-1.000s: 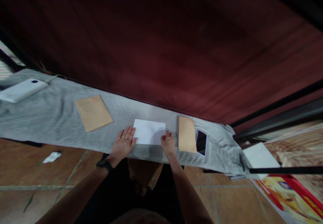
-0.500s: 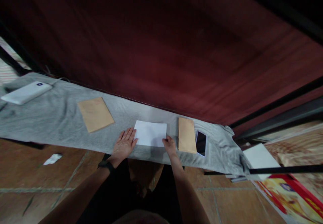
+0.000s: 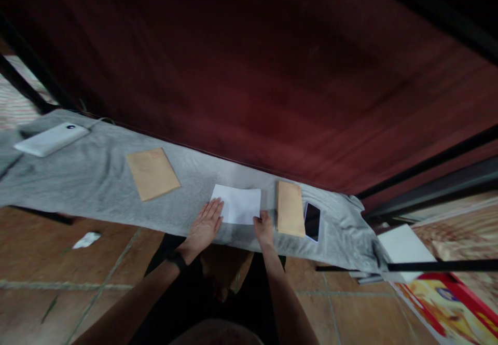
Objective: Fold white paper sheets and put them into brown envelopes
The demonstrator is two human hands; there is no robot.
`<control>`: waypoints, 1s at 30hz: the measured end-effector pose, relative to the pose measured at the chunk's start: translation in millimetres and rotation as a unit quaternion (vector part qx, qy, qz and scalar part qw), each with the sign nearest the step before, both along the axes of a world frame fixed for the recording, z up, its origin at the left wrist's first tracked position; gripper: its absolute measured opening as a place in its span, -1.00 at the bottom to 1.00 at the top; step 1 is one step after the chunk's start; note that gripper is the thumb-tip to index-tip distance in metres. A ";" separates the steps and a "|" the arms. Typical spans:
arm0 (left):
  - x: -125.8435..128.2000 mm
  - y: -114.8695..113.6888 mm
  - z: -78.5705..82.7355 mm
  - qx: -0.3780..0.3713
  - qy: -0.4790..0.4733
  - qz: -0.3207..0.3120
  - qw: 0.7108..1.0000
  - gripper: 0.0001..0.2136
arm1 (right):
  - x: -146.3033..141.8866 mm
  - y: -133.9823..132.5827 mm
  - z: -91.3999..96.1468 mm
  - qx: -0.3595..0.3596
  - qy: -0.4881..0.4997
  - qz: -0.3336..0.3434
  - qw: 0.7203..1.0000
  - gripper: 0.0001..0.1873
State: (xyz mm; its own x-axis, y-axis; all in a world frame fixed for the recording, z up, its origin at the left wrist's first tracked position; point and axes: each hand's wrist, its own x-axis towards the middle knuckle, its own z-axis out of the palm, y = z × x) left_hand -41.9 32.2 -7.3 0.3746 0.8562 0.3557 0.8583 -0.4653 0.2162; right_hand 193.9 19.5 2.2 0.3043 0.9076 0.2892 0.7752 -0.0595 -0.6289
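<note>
A white sheet of paper [image 3: 239, 204] lies on a grey cloth [image 3: 97, 179] spread over a narrow ledge. My left hand [image 3: 205, 225] rests flat with fingers stretched out, its fingertips on the sheet's left edge. My right hand [image 3: 264, 228] has its fingers curled at the sheet's near right corner, pinching that corner. A black band sits on my left wrist.
A brown envelope [image 3: 152, 173] lies to the left, a stack of brown envelopes [image 3: 290, 208] to the right, then a dark phone [image 3: 312, 221]. A white power bank [image 3: 50, 138] sits far left. White sheets [image 3: 404, 245] lie at the right. Tiled floor is below, with a paper scrap [image 3: 86, 239].
My left hand has slid right onto the sheet's left edge. My right hand has moved down to the sheet's near right corner. The view has shifted slightly.
</note>
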 end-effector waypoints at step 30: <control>10.0 -39.0 4.6 -0.011 0.016 -0.003 1.000 -0.42 | -20.1 -45.7 -7.6 -0.018 -0.230 0.139 0.963 -0.42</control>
